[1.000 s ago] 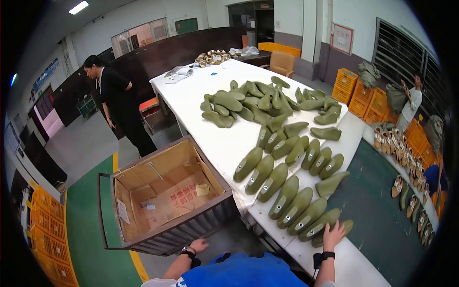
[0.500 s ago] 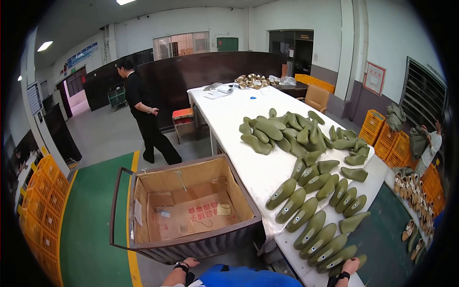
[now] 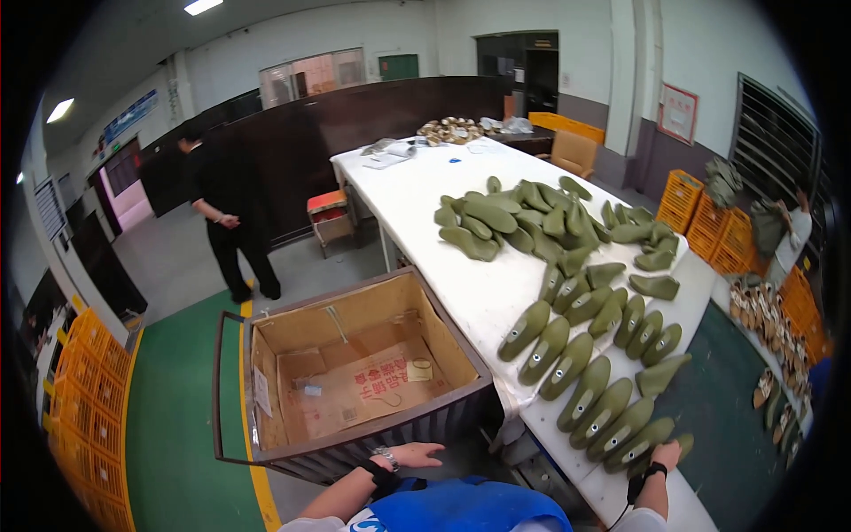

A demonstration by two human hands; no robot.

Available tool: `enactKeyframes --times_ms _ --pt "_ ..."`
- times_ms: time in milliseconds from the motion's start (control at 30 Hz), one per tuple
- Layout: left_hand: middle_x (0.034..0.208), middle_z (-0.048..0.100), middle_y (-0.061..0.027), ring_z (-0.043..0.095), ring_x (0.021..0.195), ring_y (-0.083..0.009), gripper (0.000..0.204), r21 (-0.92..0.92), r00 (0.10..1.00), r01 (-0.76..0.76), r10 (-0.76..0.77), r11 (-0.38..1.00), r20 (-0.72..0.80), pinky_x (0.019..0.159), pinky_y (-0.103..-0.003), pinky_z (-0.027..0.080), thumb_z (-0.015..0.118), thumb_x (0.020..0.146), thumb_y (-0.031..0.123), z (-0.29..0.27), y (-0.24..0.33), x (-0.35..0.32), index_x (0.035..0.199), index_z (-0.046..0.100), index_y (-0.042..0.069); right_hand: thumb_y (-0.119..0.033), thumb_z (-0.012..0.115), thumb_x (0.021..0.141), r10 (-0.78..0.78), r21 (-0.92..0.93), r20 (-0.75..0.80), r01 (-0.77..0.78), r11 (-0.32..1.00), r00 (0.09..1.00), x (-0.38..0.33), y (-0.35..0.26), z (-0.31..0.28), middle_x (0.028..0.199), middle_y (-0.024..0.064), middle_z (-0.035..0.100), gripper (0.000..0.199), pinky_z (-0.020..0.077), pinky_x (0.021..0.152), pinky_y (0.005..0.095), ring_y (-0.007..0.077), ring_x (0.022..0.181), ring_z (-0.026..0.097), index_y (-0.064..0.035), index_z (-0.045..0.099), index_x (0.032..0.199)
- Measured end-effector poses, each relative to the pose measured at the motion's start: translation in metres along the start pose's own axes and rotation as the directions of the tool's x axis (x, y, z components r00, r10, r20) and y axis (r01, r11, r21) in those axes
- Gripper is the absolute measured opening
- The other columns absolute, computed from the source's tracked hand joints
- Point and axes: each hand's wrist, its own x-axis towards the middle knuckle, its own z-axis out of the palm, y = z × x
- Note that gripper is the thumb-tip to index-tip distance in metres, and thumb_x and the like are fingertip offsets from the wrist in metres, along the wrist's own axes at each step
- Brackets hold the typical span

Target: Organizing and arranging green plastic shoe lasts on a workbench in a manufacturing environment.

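From my remote view I see a person in black [image 3: 232,199] standing on the grey floor, back turned, beside a dark partition wall [image 3: 355,124]. A red stool [image 3: 330,213] sits near the far end of a long white table [image 3: 417,204], where papers [image 3: 386,152] and a heap of small pale items [image 3: 450,130] lie. A wooden chair [image 3: 574,152] stands beyond. Orange crates [image 3: 709,222] are stacked at the right, more orange crates [image 3: 93,390] at the left, beside green floor [image 3: 173,426]

A long white worktop [image 3: 417,213] carries rows and a heap of olive-green shoe lasts [image 3: 567,363], with papers [image 3: 386,155] at its far end.
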Motion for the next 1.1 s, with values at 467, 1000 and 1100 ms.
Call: enactKeyframes --times_ms 467,1000,1100 --pt "0.122 0.044 -0.0278 0.041 0.112 -0.0434 0.064 0.555 0.670 -0.433 0.666 0.710 -0.329 0.098 -0.045 0.035 0.070 0.073 0.033 -0.125 0.098 0.220 0.123 0.046 0.003 -0.010 0.052 0.073 0.094 0.023 -0.169 -0.091 0.996 0.981 -0.006 -0.011 0.005 0.105 0.0157 0.058 0.022 0.0475 0.079 0.0442 0.0366 0.090 0.057 -0.0062 0.066 0.090" --pt "0.132 0.042 -0.0085 0.039 0.118 -0.0332 0.035 0.515 0.694 0.340 0.160 0.787 -0.702 0.085 -0.050 0.044 0.043 0.086 0.034 -0.127 0.151 0.322 0.101 0.064 0.011 -0.016 0.053 0.076 0.160 -0.034 -0.144 -0.167 0.985 0.977 -0.014 -0.021 -0.009 0.119 0.0151 0.051 0.024 0.0472 0.080 0.0469 0.0385 0.107 0.050 -0.0074 0.063 0.096" --pt "0.131 0.043 -0.0052 0.042 0.116 -0.0313 0.040 0.392 0.757 0.406 -0.063 0.826 -0.651 0.086 -0.051 0.042 0.040 0.087 0.038 -0.131 0.162 0.348 0.109 0.060 0.012 -0.015 0.055 0.074 0.108 -0.093 -0.243 -0.134 0.987 0.964 -0.017 -0.003 -0.010 0.110 0.0151 0.056 0.020 0.0443 0.085 0.0458 0.0367 0.107 0.049 -0.0056 0.064 0.089"
